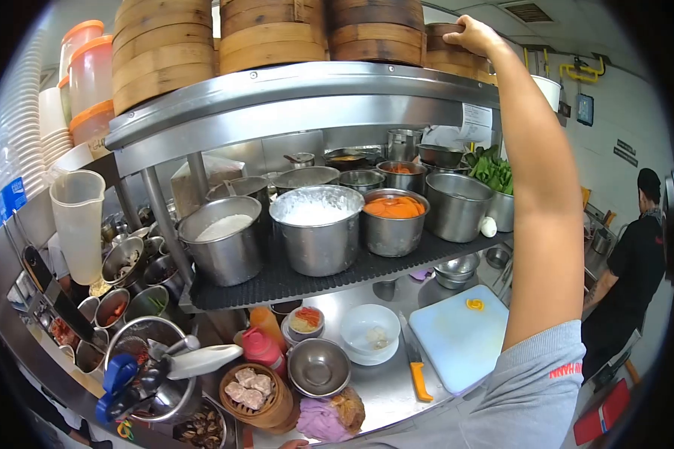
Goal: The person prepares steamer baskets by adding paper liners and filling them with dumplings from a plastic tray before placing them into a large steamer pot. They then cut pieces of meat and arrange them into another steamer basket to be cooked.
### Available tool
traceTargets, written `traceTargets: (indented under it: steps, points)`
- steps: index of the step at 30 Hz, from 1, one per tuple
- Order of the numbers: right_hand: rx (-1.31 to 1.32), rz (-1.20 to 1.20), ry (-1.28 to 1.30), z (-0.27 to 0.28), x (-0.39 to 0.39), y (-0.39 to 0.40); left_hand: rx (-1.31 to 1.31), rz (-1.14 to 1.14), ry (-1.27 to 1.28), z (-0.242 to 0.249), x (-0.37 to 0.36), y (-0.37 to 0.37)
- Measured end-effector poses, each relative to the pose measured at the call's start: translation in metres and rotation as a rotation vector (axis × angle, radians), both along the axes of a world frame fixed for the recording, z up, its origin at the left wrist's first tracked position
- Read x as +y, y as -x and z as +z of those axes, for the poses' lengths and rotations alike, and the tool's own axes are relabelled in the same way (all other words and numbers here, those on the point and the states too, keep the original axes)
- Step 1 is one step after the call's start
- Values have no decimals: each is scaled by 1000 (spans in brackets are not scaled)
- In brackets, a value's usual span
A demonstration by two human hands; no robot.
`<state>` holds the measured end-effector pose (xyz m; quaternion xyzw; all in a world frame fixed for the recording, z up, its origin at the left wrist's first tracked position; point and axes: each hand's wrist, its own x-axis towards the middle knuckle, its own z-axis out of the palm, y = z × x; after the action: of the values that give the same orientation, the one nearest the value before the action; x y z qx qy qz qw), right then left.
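My right arm stretches up to the top shelf, where my right hand (475, 36) has its fingers curled on the rim of a small dark bamboo steamer (457, 63). Larger stacked bamboo steamers (273, 34) stand to its left. Only a sliver of my left hand (293, 444) shows at the bottom edge, its fingers hidden. Close to it are a bamboo steamer basket (281, 408) with pieces of pale meat (249, 389), a purple cloth (323, 419) and an empty metal bowl (319, 368).
Metal pots of white powder (318, 243) and orange slices (395, 232) line the middle shelf. Below lie an orange-handled knife (419, 378), a pale cutting board (460, 340) and a white bowl (369, 329). A person in black (629, 262) stands at right.
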<state>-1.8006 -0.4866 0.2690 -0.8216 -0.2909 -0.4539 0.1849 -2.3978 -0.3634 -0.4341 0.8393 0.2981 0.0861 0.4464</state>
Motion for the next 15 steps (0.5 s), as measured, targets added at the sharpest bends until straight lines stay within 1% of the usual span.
traceTargets:
  steps: [1, 3, 4, 5, 6, 7, 8, 9, 10, 11, 12, 13, 14, 15]
  points:
    - [-66, -28, -43, -3, -1, 6, -27, -33, 7, 13, -5, -8]
    - [-194, -87, -124, -10, -3, 27, 22, -55, 189, 20, 1, -31]
    - [-184, 128, -303, -23, -9, 54, 54, -65, 282, 30, 1, -42]
    - [-227, 104, -359, -21, -18, 60, -101, -158, 111, 64, -5, -58]
    - [-295, 187, -401, -16, -33, 57, -257, -250, -58, 110, -11, -79]
    - [-475, 271, -360, -11, -57, 36, -345, -284, -185, 150, -15, -99]
    - [-407, 302, -333, -17, -77, 64, -422, -322, -301, 190, -22, -119]
    - [-202, 593, -397, -41, -99, 87, -458, -319, -352, 233, -32, -138]
    - [-155, 368, -411, -64, -116, 119, -579, -371, -558, 264, -36, -158]
    - [-140, 477, -407, -83, -144, 111, -659, -400, -724, 302, -45, -178]
    - [-120, 587, -403, -102, -172, 103, -766, -318, -762, 333, -61, -198]
    - [-96, 696, -397, -121, -200, 95, -906, -343, -912, 367, -70, -222]
    - [-71, 786, -385, -144, -229, 89, -930, -311, -972, 393, -59, -247]
    - [-5, 853, -356, -179, -255, 78, -953, -275, -1032, 420, -48, -271]
